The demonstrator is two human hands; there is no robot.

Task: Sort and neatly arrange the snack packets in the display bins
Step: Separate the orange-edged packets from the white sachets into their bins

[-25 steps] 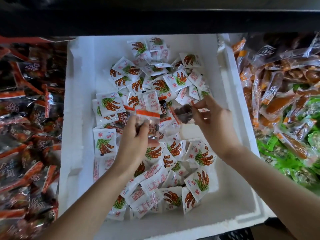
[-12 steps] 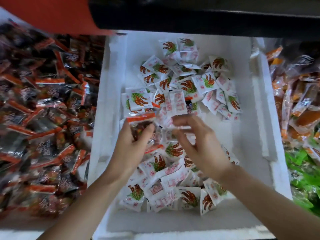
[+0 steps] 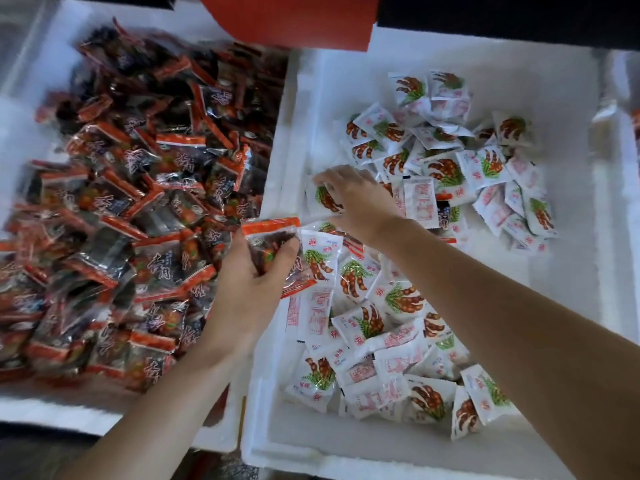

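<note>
**Left hand [image 3: 249, 289] grips an odd packet; right hand [image 3: 356, 202] down among the white ones**

Left hand: fingers and thumb curl round a clear plastic packet with an orange-red top strip and dark filling [image 3: 272, 242]. It is held over the wall between two bins.

Right hand: bent fingers spread over a white packet printed with brown pods and green leaves [image 3: 323, 199], at the left wall of the right-hand white foam bin [image 3: 568, 265]. Cannot tell whether it grips or only touches.

Right-hand bin: a loose heap of the same white pod-print packets [image 3: 381, 306], some face down. One dark packet [image 3: 443, 216] lies half-buried just beside the right wrist.

Left-hand white foam bin [image 3: 52, 407]: heaped with dark, orange-striped packets [image 3: 138, 202] matching the one held.

A red card [image 3: 287, 19] hangs over the far edge.
</note>
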